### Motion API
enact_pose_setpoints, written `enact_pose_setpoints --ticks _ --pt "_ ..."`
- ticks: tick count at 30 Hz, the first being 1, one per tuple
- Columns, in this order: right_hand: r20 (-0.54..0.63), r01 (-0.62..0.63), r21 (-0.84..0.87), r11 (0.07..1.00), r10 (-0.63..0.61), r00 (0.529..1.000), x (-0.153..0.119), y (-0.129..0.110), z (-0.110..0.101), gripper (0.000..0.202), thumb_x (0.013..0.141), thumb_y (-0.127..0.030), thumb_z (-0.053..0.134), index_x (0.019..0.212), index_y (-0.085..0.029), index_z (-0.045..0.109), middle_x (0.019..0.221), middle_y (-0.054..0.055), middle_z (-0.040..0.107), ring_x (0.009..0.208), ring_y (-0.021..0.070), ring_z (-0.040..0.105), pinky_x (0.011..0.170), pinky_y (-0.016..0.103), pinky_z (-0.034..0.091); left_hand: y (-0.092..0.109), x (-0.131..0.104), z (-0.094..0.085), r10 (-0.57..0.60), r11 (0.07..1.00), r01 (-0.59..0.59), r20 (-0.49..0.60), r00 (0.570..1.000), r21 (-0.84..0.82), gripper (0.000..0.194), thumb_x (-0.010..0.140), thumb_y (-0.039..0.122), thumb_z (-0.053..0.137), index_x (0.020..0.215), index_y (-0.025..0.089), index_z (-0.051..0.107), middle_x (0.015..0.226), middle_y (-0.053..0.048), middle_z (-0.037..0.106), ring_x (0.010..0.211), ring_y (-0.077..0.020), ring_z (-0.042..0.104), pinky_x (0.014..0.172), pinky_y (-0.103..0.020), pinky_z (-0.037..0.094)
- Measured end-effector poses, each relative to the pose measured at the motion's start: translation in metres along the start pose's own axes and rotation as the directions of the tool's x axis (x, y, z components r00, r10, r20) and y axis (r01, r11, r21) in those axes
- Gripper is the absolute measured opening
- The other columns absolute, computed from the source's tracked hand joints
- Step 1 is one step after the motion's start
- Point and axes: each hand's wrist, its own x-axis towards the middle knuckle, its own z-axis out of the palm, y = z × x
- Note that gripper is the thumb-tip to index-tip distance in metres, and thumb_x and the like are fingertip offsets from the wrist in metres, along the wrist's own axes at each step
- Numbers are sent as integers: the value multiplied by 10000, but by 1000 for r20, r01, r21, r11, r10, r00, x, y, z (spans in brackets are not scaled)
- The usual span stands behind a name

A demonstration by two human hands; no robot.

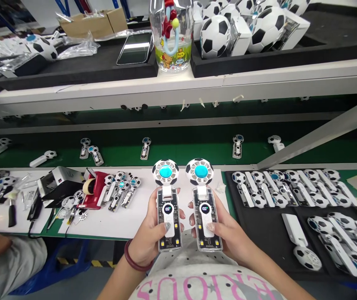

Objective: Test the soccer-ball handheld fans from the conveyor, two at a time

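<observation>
My left hand point(149, 233) grips a hand-held fan point(168, 204) with a soccer-ball head, a glowing blue centre and a clear handle; its small round display is lit, and my thumb rests on the white strip below it. My right hand point(228, 235) holds a second, matching fan point(204, 204) the same way, thumb on its handle. Both fans stand upright, side by side, over the near edge of the white table mat point(116, 223).
A black tray point(269, 231) at right holds several fans laid in rows. Loose fans, a red tape dispenser point(94, 189) and tools lie at left. More fans ride the green conveyor belt point(178, 152). Another person's sleeve point(6, 262) is at bottom left.
</observation>
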Motion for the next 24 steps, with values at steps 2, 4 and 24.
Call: enact_pose_setpoints --ticks 2,4,24 --pt "1 -2 2 1000 2 1000 0 0 0 714 779 -207 555 1336 -369 139 966 27 558 756 167 577 687 320 449 0 0 -1 -3 1000 3 7 1000 -13 727 703 261 647 1282 276 207 878 -62 567 666 -158 540 578 -285 442" --pt "-4 5 15 1000 -5 1000 0 1 -1 713 769 -204 567 1332 -358 158 1008 35 551 789 173 572 705 330 453 -1 0 -2 3 1000 -2 10 1000 -27 727 697 275 653 1278 289 216 890 -61 567 667 -159 542 580 -288 441" --pt "-15 214 -69 974 -216 976 2 -3 4 592 679 -375 682 1177 -360 360 1133 35 464 935 209 533 801 417 457 15 -11 -6 236 968 -238 -41 971 -73 602 635 426 683 1163 295 426 861 -36 564 710 -172 534 621 -305 449"
